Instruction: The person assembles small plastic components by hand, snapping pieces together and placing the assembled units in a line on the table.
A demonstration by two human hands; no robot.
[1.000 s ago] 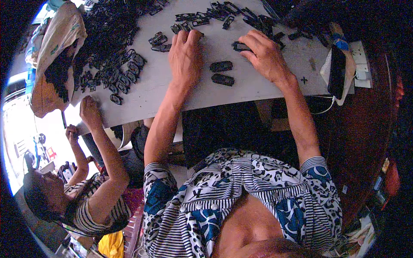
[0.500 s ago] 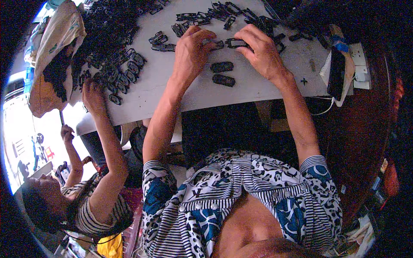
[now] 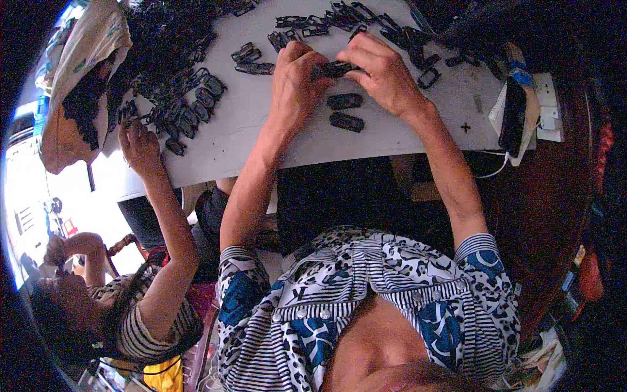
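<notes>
Between my two hands, above the table, is a small dark plastic part [image 3: 336, 69], elongated and partly covered by my fingers. My left hand [image 3: 299, 78] pinches its left end, and my right hand [image 3: 385, 73] grips the right end with thumb and fingertips. Whether it is one piece or two joined ones cannot be made out. Just below, a black oblong plastic piece [image 3: 345, 100] lies flat on the table, with a second black oblong piece [image 3: 347, 122] close under it.
On the white table [image 3: 392, 137], black plastic frames [image 3: 353, 16] lie scattered beyond my hands. A large heap of dark parts [image 3: 170, 78] covers the left, where a co-worker's hand [image 3: 139, 145] reaches in. A sack [image 3: 81, 98] stands far left; a power strip [image 3: 547, 108] is at right.
The two pieces I held slightly apart have come together between my hands. My right hand has shifted left. The co-worker's other hand has moved up beside their head.
</notes>
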